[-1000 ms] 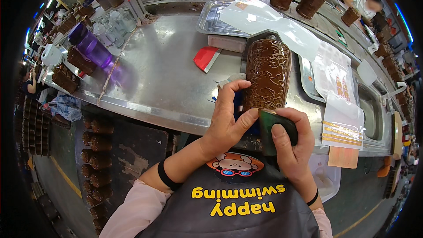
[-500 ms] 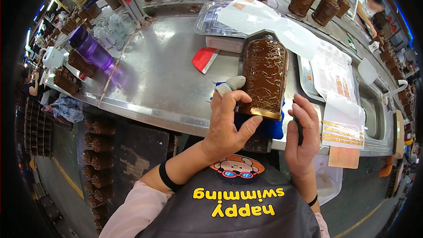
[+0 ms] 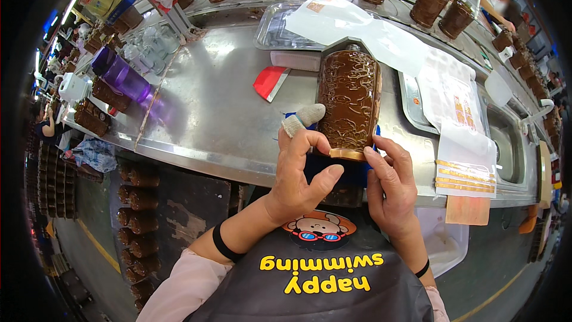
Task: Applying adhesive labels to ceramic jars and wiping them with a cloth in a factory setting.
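A brown embossed bottle (image 3: 348, 98) lies tilted back on the steel bench in front of me, its neck pointing away. A gold strip (image 3: 348, 154) runs across its near, lower edge. My left hand (image 3: 302, 170) is at the lower left corner, a bent fingertip touching the strip's end, the thumb apart from it. A grey fabric finger cover (image 3: 304, 119) on that hand rests near the bottle's left side. My right hand (image 3: 390, 182) presses its fingers against the lower right corner and the strip. Blue cloth (image 3: 351, 174) shows beneath the bottle.
Left of the bottle are a red scraper (image 3: 271, 83) and a purple water bottle (image 3: 121, 76). To the right, a sheet with gold strips (image 3: 465, 176) lies near the sink (image 3: 507, 155). More brown bottles (image 3: 429, 5) stand on the far conveyor, where another person (image 3: 496, 3) works.
My right hand has moved left and in, its fingers now touching the bottle's lower right corner. My left thumb has come off the strip. The bottle appears slightly shifted left in view.
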Action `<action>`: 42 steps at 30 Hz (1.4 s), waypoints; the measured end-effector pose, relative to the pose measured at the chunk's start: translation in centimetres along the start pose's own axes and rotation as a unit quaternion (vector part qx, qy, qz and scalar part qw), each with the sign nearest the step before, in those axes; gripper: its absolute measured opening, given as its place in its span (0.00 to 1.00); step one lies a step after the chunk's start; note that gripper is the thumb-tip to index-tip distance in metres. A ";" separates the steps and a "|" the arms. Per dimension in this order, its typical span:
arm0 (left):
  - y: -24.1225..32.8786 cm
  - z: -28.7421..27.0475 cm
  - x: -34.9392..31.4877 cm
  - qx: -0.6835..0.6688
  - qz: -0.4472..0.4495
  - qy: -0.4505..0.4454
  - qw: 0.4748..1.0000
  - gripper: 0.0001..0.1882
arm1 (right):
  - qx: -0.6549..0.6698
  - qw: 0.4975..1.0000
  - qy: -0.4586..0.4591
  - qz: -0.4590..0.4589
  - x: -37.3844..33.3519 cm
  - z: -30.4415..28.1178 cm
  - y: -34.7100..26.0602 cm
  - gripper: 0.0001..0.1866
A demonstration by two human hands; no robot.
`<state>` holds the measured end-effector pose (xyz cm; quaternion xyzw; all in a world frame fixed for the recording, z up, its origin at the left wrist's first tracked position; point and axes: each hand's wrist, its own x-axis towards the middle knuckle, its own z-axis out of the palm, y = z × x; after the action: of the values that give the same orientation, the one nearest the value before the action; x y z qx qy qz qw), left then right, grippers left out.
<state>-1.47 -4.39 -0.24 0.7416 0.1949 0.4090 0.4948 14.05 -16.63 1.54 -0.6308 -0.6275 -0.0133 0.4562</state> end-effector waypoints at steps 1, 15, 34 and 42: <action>0.0 0.0 0.0 0.001 -0.007 0.001 1.000 0.11 | -0.003 1.000 -0.005 -0.002 0.0 0.0 0.0 0.28; 0.8 0.4 1.0 0.013 0.005 0.057 0.998 0.06 | -0.038 0.998 -0.027 -0.029 0.1 -0.2 0.0 0.34; 1.2 -0.1 1.8 0.204 0.114 0.054 0.971 0.06 | -0.043 0.998 -0.018 -0.030 0.4 -0.2 -0.3 0.27; 1.6 0.0 1.8 0.196 0.105 0.066 0.973 0.06 | -0.021 1.000 -0.014 -0.003 0.4 -0.1 -0.5 0.29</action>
<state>-0.58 -3.81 1.96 0.8118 0.2242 0.4607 0.2801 13.79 -16.52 2.08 -0.6384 -0.6354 -0.0184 0.4340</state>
